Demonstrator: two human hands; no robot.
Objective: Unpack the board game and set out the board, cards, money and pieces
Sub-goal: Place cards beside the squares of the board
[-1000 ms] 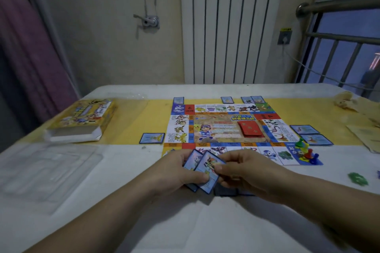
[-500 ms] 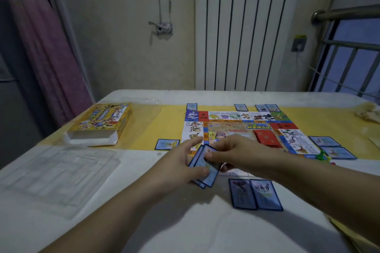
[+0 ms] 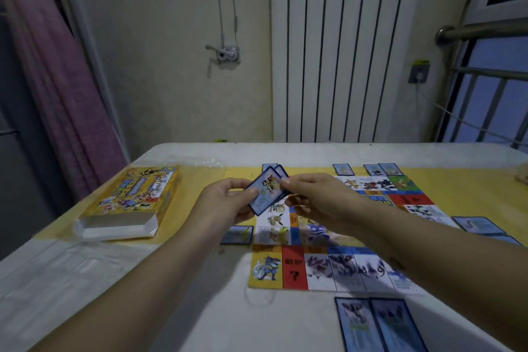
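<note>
- A clear moulded plastic tray [image 3: 43, 274] lies at the left of the white tabletop [image 3: 200, 320]. Beyond it, a yellow printed cardboard game box [image 3: 134, 203] lies flat, partly on a yellow cloth strip [image 3: 463, 183].
- The left hand [image 3: 223, 206] is closed round the lower end of a small fan of blue-bordered picture cards [image 3: 264, 197], with the thumb laid on the front card. The fan is held in the air over the board's far left part, clear of the tabletop.
- A single blue-bordered card [image 3: 237, 234] lies flat just beside the board's left edge.
- The right hand [image 3: 311, 200] pinches the upper right edge of the fan, so both hands are joined on the same cards.
- The square printed game board [image 3: 294, 268] is spread open in the middle of the tabletop. Far-edge cards [image 3: 343, 169] are set along its far side, a near pair of cards [image 3: 374, 323] lies just in front of it, and right-side cards [image 3: 480, 224] lie beyond its right edge.
- The step in hand is judged to be the dealing of cards round the board. Only the front card should be drawn off, slid sideways under the right thumb while the rest are held firm by the left hand.
- The card's picture should be matched to a board square before release. The card should be laid face up outside the board, square to its edge and not overlapping a neighbour.
- Money and playing pieces cannot be made out in this view.
</note>
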